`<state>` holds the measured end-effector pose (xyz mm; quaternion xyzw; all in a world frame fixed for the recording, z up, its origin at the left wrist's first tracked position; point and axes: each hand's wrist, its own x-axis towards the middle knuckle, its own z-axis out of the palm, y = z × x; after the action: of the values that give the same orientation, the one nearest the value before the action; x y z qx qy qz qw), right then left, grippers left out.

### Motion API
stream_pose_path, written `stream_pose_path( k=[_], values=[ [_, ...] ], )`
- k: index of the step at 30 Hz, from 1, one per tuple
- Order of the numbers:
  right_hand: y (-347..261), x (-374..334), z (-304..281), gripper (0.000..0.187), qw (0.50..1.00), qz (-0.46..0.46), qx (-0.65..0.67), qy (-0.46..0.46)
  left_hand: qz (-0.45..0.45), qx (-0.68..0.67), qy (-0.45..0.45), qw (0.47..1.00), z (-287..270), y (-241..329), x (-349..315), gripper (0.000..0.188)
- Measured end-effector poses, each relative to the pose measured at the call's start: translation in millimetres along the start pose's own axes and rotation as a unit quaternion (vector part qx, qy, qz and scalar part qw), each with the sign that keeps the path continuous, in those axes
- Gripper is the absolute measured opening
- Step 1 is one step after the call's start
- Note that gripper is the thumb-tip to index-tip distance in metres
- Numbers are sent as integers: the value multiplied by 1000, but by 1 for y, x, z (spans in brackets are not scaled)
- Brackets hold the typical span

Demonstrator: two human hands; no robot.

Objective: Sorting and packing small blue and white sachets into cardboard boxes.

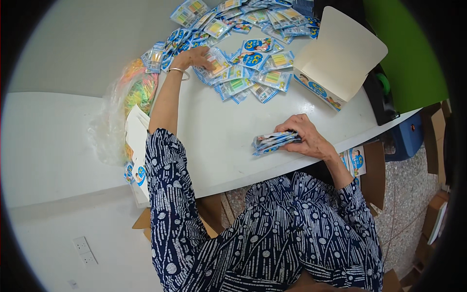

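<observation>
The right hand grips one bundle of flat blue-and-white packets, pressed too tightly to count, over the front part of the white table. The left hand has its fingertips on one clear-windowed packet at the left edge of the nearer cluster; whether they pinch it, I cannot tell. That cluster holds roughly a dozen overlapping packets; the heap behind has too many to count. The left arm stretches far forward, palm down, one bracelet at its wrist; the right arm is bent, fingers pointing left. Farther out are one open carton on the right and one clear plastic bag of colourful pieces on the left.
</observation>
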<state>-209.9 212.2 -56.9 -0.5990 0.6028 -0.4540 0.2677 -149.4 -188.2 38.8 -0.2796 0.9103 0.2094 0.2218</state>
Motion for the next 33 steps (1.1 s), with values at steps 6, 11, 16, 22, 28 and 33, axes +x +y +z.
stream_pose_path(
  k=[6,11,16,22,28,33],
  values=[
    [-1,1,2,37,1000,12,-5,-18,122,49,226,965,35,-40,-21,58],
    [4,-1,1,39,1000,12,-3,-18,137,-37,382,913,69,-4,-69,51],
    [7,-5,4,42,1000,-8,-13,27,169,-139,229,949,96,58,-134,54],
    [10,-2,12,73,998,-11,-40,51,274,-21,155,949,155,96,-150,52],
    [-5,-3,4,109,995,89,44,15,260,-110,119,952,162,127,-164,46],
    [4,-5,11,111,996,57,29,62,176,-284,220,917,188,119,-159,41]
  ],
)
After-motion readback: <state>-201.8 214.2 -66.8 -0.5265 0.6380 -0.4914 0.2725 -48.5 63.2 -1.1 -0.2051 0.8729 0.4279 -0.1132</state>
